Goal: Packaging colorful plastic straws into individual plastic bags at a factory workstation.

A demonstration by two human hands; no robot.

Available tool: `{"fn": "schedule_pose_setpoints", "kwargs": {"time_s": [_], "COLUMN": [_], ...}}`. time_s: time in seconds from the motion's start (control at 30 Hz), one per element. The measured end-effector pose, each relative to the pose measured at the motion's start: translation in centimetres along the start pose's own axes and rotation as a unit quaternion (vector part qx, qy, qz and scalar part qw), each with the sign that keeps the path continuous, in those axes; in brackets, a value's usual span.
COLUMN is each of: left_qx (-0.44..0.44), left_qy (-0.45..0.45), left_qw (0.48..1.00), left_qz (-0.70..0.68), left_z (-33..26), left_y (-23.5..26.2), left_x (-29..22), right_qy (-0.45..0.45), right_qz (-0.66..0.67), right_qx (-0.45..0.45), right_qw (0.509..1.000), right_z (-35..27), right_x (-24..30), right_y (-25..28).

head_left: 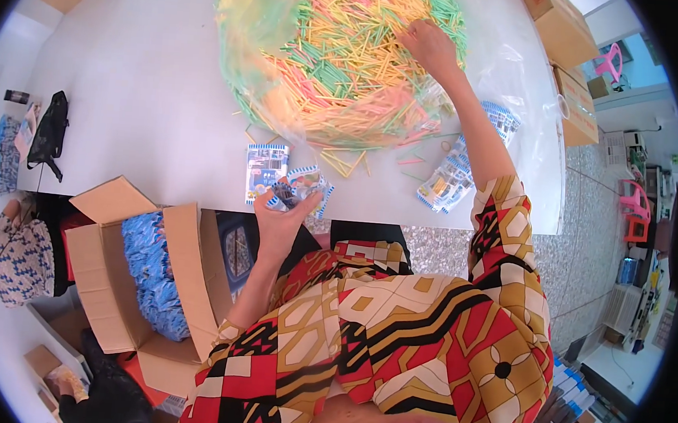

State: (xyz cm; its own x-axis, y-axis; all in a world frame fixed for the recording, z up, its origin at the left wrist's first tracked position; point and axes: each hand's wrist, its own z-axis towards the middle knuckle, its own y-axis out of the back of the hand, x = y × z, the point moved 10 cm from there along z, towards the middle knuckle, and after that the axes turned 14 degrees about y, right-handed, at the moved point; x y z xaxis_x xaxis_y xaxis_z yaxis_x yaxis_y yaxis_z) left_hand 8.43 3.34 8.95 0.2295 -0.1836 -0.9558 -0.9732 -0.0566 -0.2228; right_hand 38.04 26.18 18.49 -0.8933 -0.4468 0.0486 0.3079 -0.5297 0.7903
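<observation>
A large clear plastic bag [241, 87] lies spread on the white table, heaped with short thin sticks [343, 47] in green, yellow, orange and pink. My right hand [429, 49] reaches into the far right of the heap with its fingers curled together; whatever they pinch is hidden. Near the table's front edge my left hand [282, 219] grips a small blue-and-white packet [309, 184], which looks open at the top. Another packet [268, 163] lies flat just beyond that hand. A few loose sticks [346, 163] are scattered between the bag and the packets.
More packets [451, 176] lie under my right forearm. An open cardboard box [105, 289] full of blue packets stands below the table at left. A black pouch [50, 132] is at the table's left end, beside another person [21, 260]. Cartons [567, 39] line the right side.
</observation>
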Motion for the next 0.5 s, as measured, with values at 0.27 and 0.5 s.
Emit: {"fn": "schedule_pose_setpoints", "kwargs": {"time_s": [0.27, 0.5], "left_qx": [-0.005, -0.005], "left_qy": [0.017, 0.026], "left_qw": [0.999, 0.999], "left_qz": [-0.046, -0.047], "left_z": [3.2, 5.6], "left_y": [3.4, 5.7], "left_x": [-0.7, -0.7], "right_qy": [0.021, 0.056], "right_qz": [-0.045, -0.038], "right_qx": [0.087, 0.101], "right_qw": [0.995, 0.993], "right_z": [5.8, 10.1], "right_x": [2.9, 5.2], "right_y": [-6.1, -11.1]}}
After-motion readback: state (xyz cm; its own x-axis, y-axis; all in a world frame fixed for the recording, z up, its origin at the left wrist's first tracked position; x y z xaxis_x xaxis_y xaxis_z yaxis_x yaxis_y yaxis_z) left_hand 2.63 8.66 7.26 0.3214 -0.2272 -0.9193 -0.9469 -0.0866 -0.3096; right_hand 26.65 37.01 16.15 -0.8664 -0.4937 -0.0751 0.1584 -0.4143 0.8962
